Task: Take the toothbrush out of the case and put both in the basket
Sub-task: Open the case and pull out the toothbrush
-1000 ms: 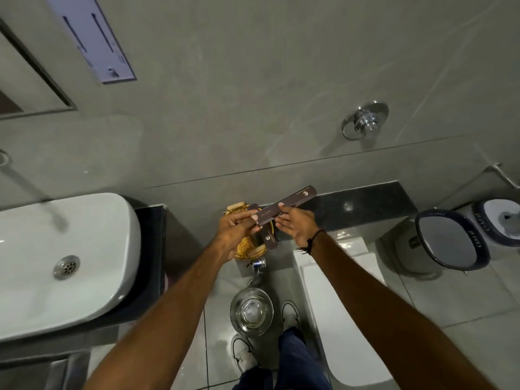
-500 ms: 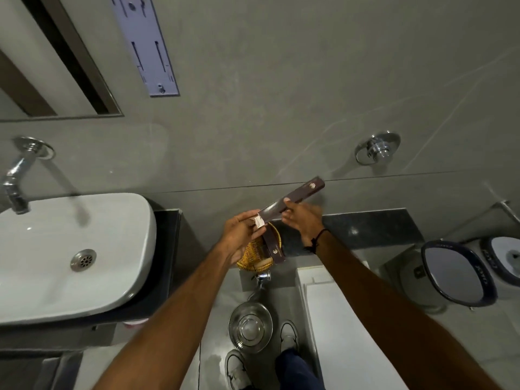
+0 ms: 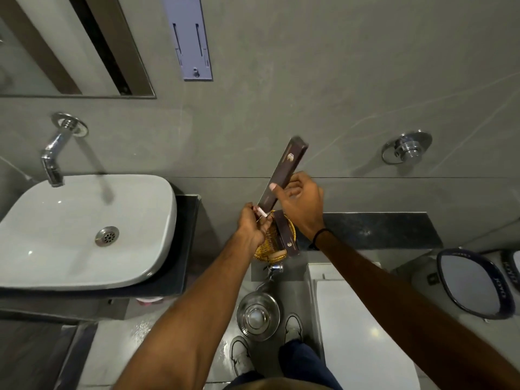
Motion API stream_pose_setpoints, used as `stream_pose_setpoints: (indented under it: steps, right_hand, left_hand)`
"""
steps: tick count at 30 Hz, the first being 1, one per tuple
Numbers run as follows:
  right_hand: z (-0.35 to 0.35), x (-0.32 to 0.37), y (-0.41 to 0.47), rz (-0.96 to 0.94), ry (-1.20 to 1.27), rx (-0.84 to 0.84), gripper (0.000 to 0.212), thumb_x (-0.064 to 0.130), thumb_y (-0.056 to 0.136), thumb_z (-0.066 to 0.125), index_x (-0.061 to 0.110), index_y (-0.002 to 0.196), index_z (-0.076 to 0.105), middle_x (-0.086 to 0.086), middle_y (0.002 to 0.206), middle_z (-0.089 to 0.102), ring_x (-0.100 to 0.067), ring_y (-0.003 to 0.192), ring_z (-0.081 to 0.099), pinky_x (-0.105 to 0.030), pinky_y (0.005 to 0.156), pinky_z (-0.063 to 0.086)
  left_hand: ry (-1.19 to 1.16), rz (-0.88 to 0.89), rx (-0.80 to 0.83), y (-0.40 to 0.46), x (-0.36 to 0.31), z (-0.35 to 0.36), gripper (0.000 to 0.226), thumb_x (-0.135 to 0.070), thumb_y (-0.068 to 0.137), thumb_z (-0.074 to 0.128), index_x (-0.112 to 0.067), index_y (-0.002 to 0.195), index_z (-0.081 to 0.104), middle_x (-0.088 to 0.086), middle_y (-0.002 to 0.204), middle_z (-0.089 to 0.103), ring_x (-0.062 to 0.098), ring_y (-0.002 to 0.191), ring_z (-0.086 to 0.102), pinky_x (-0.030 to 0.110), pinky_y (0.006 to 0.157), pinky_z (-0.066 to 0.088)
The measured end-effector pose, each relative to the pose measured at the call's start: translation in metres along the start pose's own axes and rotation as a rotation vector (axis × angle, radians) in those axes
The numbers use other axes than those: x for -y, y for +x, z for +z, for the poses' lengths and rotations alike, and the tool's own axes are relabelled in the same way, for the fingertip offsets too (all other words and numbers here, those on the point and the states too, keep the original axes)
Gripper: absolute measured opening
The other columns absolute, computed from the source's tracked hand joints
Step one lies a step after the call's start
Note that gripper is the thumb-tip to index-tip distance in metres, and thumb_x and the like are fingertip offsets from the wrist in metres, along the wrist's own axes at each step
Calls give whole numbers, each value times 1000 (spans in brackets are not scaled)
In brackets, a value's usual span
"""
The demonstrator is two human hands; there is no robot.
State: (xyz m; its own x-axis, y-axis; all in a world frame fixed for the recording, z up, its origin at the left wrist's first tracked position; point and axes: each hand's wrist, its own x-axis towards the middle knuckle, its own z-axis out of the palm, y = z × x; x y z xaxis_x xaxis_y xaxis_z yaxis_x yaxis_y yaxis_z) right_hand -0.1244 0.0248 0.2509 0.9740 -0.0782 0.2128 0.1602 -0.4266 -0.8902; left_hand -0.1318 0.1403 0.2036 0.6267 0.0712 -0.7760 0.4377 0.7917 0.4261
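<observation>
My right hand grips a long dark brown toothbrush case, tilted steeply with its far end up against the grey wall. At the case's lower open end my left hand pinches the white tip of the toothbrush, which sticks out only a little. Right below both hands sits a small yellow woven basket on the dark ledge. A second dark brown case and a pale wooden item lie in the basket.
A white basin with a chrome tap stands at the left. Below the basket are a small tap, a steel bucket on the floor and my shoes. A white toilet lid is at the right, bins further right.
My right hand has swung the case from nearly level to steeply upright. My left hand has stayed at the open end, over the basket, and now holds the white toothbrush tip.
</observation>
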Motion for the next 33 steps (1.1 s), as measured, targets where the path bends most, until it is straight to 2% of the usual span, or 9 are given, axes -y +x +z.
stream_pose_setpoints:
  steps: [3, 7, 11, 14, 18, 22, 27, 30, 33]
  right_hand:
    - [3, 0, 4, 3, -70, 62, 28, 35, 85, 78, 18, 96, 60, 7, 82, 68, -3, 74, 65, -16, 64, 54]
    - [8, -1, 12, 23, -21, -34, 27, 33, 84, 80, 16, 93, 62, 13, 76, 66, 12, 58, 64, -2, 51, 48]
    - [10, 0, 17, 109, -4, -1, 27, 35, 83, 80, 15, 93, 65, 7, 76, 71, -2, 64, 71, -8, 53, 55]
    - [9, -1, 22, 344, 191, -14, 20, 28, 86, 79, 19, 83, 62, -8, 84, 78, -18, 68, 77, -22, 52, 62]
    - [4, 3, 25, 667, 398, 57, 16, 23, 90, 75, 13, 92, 63, -17, 108, 77, -13, 72, 73, -23, 54, 62]
    - [-3, 14, 28, 240, 214, -191, 25, 28, 90, 74, 13, 107, 63, -1, 91, 73, -14, 80, 73, -37, 76, 64]
    - [15, 22, 9, -51, -160, -8, 32, 32, 90, 74, 7, 108, 63, 3, 88, 69, 1, 67, 62, -9, 59, 48]
    - [20, 25, 10, -35, -129, -52, 33, 32, 89, 75, 7, 106, 63, 7, 84, 66, 7, 62, 59, -1, 51, 45]
    - [19, 28, 15, -16, -97, -82, 33, 34, 89, 75, 7, 106, 63, 6, 83, 66, 2, 64, 63, -12, 58, 53]
  left_hand:
    - [16, 12, 21, 2, -3, 2, 33, -35, 105, 44, -7, 102, 61, 7, 75, 58, 13, 57, 54, 21, 40, 50]
    - [106, 44, -8, 5, -6, 9, 35, -40, 104, 49, -9, 113, 63, 3, 58, 54, 8, 44, 47, 15, 36, 42]
    - [88, 80, -17, 13, -9, 8, 46, -50, 103, 46, -10, 117, 64, 1, 55, 52, 7, 44, 46, 16, 44, 42]
    - [111, 116, -59, 16, -13, 6, 43, -53, 102, 45, -14, 109, 62, -1, 49, 51, 9, 43, 44, 19, 43, 37]
    - [152, 130, -85, 18, -21, 2, 40, -52, 101, 50, -14, 94, 61, 0, 58, 55, 9, 45, 47, 21, 47, 40]
    - [110, 107, 13, 16, -30, 2, 42, -52, 100, 52, -16, 88, 68, 1, 68, 68, 11, 57, 62, 22, 56, 54]
    - [-40, 37, 120, 14, -34, 9, 42, -44, 107, 36, -10, 101, 61, 17, 98, 69, 26, 89, 66, 43, 105, 55]
    - [-66, 20, 64, 14, -33, 9, 36, -38, 105, 46, -7, 113, 62, 18, 106, 64, 22, 91, 61, 33, 94, 56]
    - [0, 30, 17, 18, -32, 6, 37, -39, 102, 53, -6, 118, 62, 14, 93, 63, 16, 71, 58, 22, 59, 55]
